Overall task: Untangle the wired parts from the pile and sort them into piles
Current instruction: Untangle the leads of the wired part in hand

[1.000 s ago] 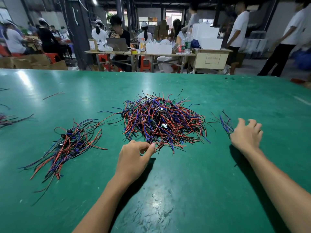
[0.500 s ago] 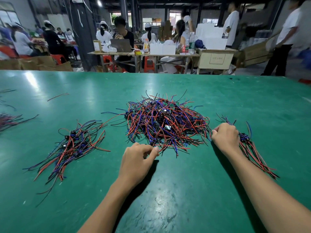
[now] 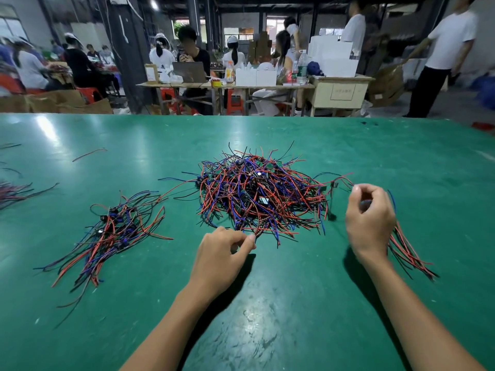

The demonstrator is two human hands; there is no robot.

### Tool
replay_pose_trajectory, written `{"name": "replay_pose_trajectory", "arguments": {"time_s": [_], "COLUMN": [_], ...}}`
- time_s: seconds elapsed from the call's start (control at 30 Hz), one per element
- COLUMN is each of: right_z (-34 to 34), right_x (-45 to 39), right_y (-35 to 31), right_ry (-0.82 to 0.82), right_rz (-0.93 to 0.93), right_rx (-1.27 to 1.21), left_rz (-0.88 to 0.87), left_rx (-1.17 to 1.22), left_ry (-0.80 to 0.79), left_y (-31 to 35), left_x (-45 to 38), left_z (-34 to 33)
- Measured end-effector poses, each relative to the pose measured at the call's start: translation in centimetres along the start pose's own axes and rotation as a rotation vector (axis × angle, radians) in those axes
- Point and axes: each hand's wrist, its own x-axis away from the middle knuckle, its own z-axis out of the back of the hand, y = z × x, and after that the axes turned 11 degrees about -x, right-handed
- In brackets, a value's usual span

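A tangled central pile (image 3: pixel 259 199) of red, blue and black wired parts with small boards lies mid-table. My left hand (image 3: pixel 222 253) sits at its near edge, fingers curled, thumb and forefinger pinching wire ends there. To the pile's right, my right hand (image 3: pixel 369 220) is lifted a little and grips a bundle of wired parts (image 3: pixel 409 255), whose red and black wires trail down to the table at the lower right. A thin wire runs from the pile to its fingertips. A sorted pile (image 3: pixel 115 231) lies to the left.
The green table (image 3: pixel 267 317) stretches wide around the piles. More wires (image 3: pixel 13 191) lie at the far left edge and a single loose wire (image 3: pixel 88 154) behind them. Beyond the table's far edge, people sit and stand at other workbenches.
My right hand went from lying flat over the wires at the right to gripping them as a bundle, then moved beside the central pile and lifted. The left hand stayed put.
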Motion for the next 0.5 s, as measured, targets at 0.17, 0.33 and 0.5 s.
{"name": "replay_pose_trajectory", "arguments": {"time_s": [0.17, 0.33, 0.5], "right_z": [-1.8, -2.7, -3.0], "right_x": [4.0, 7.6, 7.7], "right_y": [-4.0, -6.6, -6.2], "right_ry": [-0.19, -0.439, -0.407], "right_rz": [0.303, 0.556, 0.501], "right_rx": [-0.206, -0.291, -0.304], "left_rz": [-0.032, -0.022, 0.089], "left_rx": [0.031, 0.261, 0.501], "left_ry": [0.062, 0.081, 0.039], "left_y": [0.2, 0.3, 0.5], "left_x": [0.1, -0.4, -0.7], "left_z": [-0.4, 0.0, 0.2]}}
